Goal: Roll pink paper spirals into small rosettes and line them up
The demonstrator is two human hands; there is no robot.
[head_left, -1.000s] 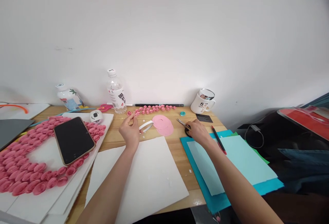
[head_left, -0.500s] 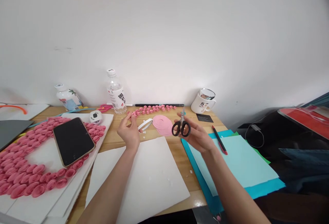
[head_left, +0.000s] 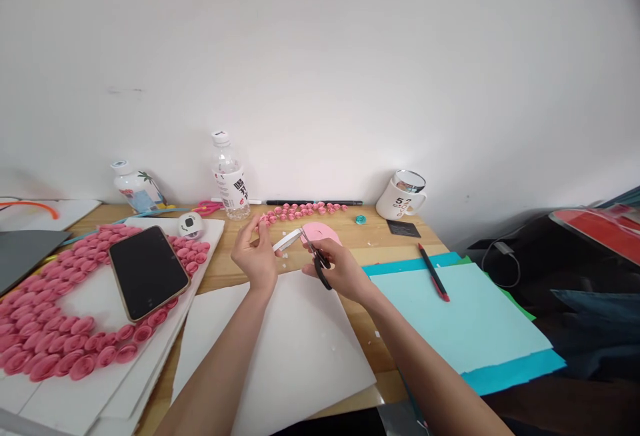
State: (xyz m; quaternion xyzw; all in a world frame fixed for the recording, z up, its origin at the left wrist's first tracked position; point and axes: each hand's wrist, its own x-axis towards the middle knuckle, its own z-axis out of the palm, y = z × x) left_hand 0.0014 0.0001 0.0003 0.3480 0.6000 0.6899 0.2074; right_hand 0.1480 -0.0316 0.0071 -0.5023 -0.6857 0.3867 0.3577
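Observation:
My left hand (head_left: 256, 254) is closed on a narrow white strip (head_left: 289, 241) that sticks out to the right of its fingers. Pink at its fingertips may be a paper rose, but I cannot tell if it is held. Black-handled scissors (head_left: 321, 264) are in my right hand (head_left: 345, 269), fingers in the handles, blades pointing up and left at the strip's far end. Whether the blades touch the strip is unclear. Behind the hands lies a row of small pink paper roses (head_left: 305, 210). Pink paper circles (head_left: 323, 231) are partly covered by my right hand.
A white sheet (head_left: 305, 349) lies under my forearms. To the left, a phone (head_left: 149, 273) rests on a ring of pink paper roses (head_left: 47, 323). A water bottle (head_left: 231, 183) and mug (head_left: 400, 197) stand at the back; blue paper (head_left: 470, 319) with a pen (head_left: 434, 273) lies right.
My right hand has moved left and down, turning the scissors from upright to pointing at the strip's end. A teal paper coil behind it now shows. The left hand is nearly still.

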